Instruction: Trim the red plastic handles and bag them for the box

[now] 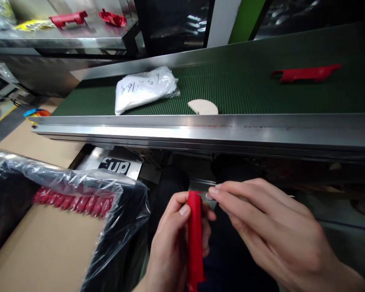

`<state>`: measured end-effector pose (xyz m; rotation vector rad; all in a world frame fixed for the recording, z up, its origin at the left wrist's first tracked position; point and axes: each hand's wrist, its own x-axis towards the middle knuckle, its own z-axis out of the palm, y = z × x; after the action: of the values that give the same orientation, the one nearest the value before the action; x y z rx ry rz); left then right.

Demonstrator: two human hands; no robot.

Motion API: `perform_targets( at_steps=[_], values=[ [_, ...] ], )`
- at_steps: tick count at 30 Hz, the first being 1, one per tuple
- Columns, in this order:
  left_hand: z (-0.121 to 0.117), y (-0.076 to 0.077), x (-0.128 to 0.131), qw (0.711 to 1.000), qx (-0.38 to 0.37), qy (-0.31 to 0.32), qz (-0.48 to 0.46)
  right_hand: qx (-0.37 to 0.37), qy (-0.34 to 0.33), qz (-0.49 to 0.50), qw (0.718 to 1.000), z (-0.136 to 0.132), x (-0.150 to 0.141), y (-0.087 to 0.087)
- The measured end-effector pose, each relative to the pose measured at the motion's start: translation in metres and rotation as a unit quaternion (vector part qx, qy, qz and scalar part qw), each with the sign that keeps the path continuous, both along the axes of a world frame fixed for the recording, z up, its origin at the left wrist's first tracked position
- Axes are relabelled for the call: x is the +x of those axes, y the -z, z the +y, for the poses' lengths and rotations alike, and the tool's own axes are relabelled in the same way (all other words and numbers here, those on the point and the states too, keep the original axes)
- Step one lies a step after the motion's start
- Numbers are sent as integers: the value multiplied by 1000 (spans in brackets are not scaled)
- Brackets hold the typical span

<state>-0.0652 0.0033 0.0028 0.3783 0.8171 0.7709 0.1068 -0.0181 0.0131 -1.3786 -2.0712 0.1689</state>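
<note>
In my left hand (174,239), closed around it, is a long red plastic part (195,239), held roughly upright above my lap. My right hand (270,223) pinches a small, thin, shiny blade-like piece (209,196) between thumb and fingertips. Its tip lies close to the upper end of the red part; whether they touch I cannot tell. Most of that piece is hidden by my fingers.
A green conveyor belt (240,91) with a metal rail (261,125) crosses ahead, carrying a white plastic-wrapped bundle (146,89), a beige half-disc (203,106) and another red part (307,74). At left stands a plastic-lined box (134,202) with a row of red parts (76,202).
</note>
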Motion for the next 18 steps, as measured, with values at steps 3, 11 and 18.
perform_targets(
  at_steps=[3,11,18],
  values=[
    [0,0,1,1000,4,3,-4,7,4,-1,1000,0,0,-2],
    [-3,1,0,1000,5,3,-4,11,-5,-17,1000,-1,0,0],
    [-4,0,1,1000,-8,-9,13,17,-7,-16,1000,-3,-4,-1]
  ],
)
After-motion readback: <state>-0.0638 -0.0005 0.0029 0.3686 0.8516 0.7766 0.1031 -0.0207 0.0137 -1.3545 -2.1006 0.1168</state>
